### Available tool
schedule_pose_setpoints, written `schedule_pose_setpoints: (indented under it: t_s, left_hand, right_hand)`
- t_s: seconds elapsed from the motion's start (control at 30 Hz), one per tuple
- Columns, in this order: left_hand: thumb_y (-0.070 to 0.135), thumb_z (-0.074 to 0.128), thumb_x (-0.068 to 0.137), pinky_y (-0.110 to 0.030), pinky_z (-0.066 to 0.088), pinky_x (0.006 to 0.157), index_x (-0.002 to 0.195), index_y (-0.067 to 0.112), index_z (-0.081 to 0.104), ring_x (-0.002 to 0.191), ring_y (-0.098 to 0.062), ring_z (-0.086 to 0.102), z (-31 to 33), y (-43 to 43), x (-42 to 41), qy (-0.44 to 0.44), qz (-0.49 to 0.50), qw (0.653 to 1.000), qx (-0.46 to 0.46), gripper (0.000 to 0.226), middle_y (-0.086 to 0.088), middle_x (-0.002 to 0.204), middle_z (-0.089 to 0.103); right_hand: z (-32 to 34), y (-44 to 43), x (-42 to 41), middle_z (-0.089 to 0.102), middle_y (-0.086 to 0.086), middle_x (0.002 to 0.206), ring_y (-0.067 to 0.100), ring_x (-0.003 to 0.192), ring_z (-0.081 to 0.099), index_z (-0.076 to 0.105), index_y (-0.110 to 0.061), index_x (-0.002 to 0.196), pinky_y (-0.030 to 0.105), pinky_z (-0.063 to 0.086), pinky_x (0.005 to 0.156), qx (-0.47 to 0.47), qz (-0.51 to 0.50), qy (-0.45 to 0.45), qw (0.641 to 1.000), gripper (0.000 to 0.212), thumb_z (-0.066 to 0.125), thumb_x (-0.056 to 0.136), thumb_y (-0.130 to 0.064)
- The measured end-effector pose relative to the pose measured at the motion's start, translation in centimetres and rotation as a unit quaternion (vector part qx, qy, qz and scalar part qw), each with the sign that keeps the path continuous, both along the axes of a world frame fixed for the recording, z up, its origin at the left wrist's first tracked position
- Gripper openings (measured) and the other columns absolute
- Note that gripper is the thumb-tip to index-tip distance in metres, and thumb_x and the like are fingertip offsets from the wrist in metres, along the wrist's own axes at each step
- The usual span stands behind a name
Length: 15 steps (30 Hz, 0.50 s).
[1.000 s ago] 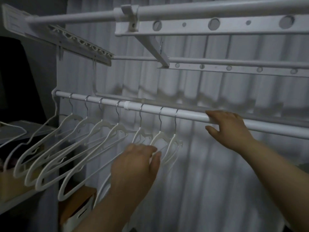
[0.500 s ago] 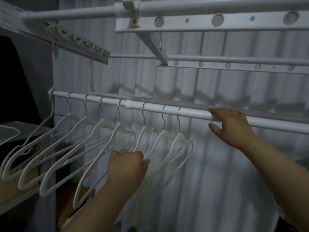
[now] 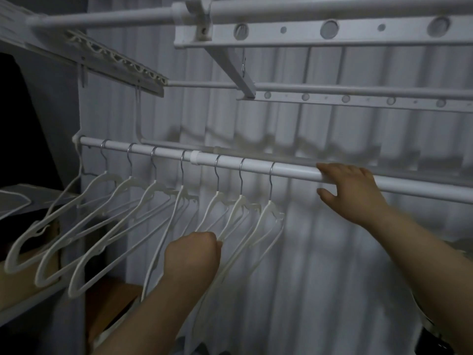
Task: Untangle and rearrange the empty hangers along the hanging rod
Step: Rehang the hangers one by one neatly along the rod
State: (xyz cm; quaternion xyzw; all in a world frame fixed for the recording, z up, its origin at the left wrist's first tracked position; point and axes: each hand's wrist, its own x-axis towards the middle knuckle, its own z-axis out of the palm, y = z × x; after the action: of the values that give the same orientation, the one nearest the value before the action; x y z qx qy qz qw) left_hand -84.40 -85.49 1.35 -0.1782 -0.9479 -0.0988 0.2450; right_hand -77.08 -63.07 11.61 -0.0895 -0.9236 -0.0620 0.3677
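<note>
Fingers (image 3: 213,244) of left hand (image 3: 192,257) curled tight in a fist, pinching thin white hanger arms below the rod; exactly which arms, cannot tell, they overlap at the knuckles. Right hand (image 3: 350,193) on hanging rod (image 3: 256,166): fingers draped over the top, thumb underneath, loose wrap round the rod, just right of the last hook.

Hangers (image 3: 153,190): seven counted, white, empty, metal hooks over the rod. Four spread along the left stretch, three closer together near the rod's joint collar (image 3: 195,158) and the right hand. One more white shape hangs off the rod's far left end, unclear if it is a hanger. Hooks up, bodies swung down and to the left, near ends toward the camera.

Rod count: one, long axis left to right, dropping slightly toward the right in view. Two perforated rails (image 3: 332,29) above. Pleated curtain (image 3: 320,278) behind everything.
</note>
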Motion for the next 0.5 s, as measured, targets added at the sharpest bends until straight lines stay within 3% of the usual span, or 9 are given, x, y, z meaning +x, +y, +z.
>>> schedule_pose_setpoints:
  t_s: [0.17,0.33,0.5]
  left_hand:
    - [0.037,0.033,0.095,-0.023,0.037,0.070,0.110,0.018,0.057,0.100,-0.021,0.062,0.3,-0.3,0.4,-0.003,-0.005,0.999,0.032,0.034,-0.002,0.107,0.066]
    - [0.042,0.040,0.092,-0.030,0.045,0.086,0.123,0.022,0.052,0.111,-0.018,0.055,1.6,-1.2,1.8,0.047,-0.031,0.990,0.130,0.038,0.001,0.117,0.063]
    - [0.027,0.055,0.087,-0.034,0.046,0.080,0.103,0.012,0.069,0.102,-0.029,0.060,3.2,0.6,5.3,0.136,-0.116,0.959,0.222,0.026,-0.006,0.103,0.070]
  right_hand:
    - [0.1,-0.1,0.1,0.045,0.007,0.140,0.027,0.128,0.039,0.037,-0.017,0.137,0.034,0.020,0.106,0.008,-0.003,-0.008,1.000,0.054,0.056,0.087,-0.026]
    - [0.4,0.3,0.4,0.042,0.006,0.142,0.025,0.130,0.037,0.034,-0.016,0.139,0.031,0.019,0.106,0.010,0.012,-0.019,1.000,0.055,0.054,0.088,-0.027]
    - [1.0,2.0,2.4,0.044,0.006,0.141,0.025,0.130,0.038,0.038,-0.016,0.137,0.031,0.016,0.108,0.026,0.015,-0.015,0.999,0.053,0.054,0.088,-0.027]
